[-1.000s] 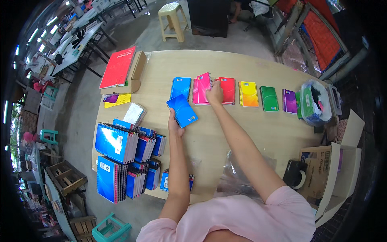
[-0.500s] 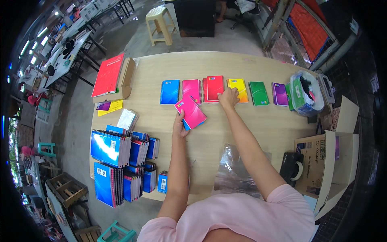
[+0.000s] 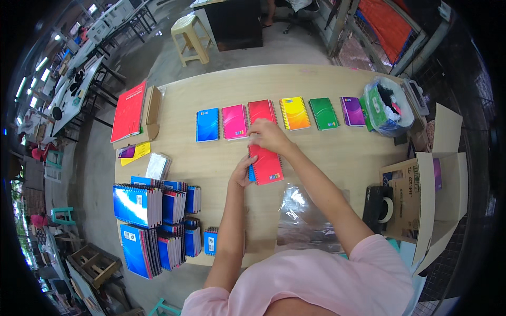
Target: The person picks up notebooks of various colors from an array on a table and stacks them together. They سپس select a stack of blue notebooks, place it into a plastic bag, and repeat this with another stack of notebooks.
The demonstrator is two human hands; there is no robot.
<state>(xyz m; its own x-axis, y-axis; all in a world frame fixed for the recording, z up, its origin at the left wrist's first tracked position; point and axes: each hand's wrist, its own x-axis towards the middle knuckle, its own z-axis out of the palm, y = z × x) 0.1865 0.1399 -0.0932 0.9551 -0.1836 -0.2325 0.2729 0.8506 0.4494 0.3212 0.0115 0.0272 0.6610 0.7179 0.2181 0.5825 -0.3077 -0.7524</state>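
My left hand (image 3: pixel 244 169) is closed around a small stack of spiral notebooks. A red notebook (image 3: pixel 268 167) lies on top of it, and a blue notebook (image 3: pixel 251 173) shows beneath at the left side. At the stack's far edge my right hand (image 3: pixel 270 136) has its fingers bent together on the red notebook; the fingertips are partly hidden. Beyond my hands runs a row of spiral notebooks: blue (image 3: pixel 207 125), pink (image 3: pixel 234 122), red (image 3: pixel 261 109), yellow (image 3: pixel 295 113), green (image 3: pixel 323 114) and purple (image 3: pixel 352 111). My right hand covers the near edge of the row's red one.
Stacks of larger blue notebooks (image 3: pixel 138 204) stand at the table's near left, a red book (image 3: pixel 128 111) on a cardboard box behind them. Plastic bags (image 3: pixel 308 221) lie near my body. On the right are a plastic tub (image 3: pixel 387 108), a tape dispenser (image 3: pixel 377 209) and an open carton (image 3: pixel 403 197).
My right hand has come from the row toward my left hand, and a red notebook now covers the pink one that topped the stack. The whole view has shifted slightly.
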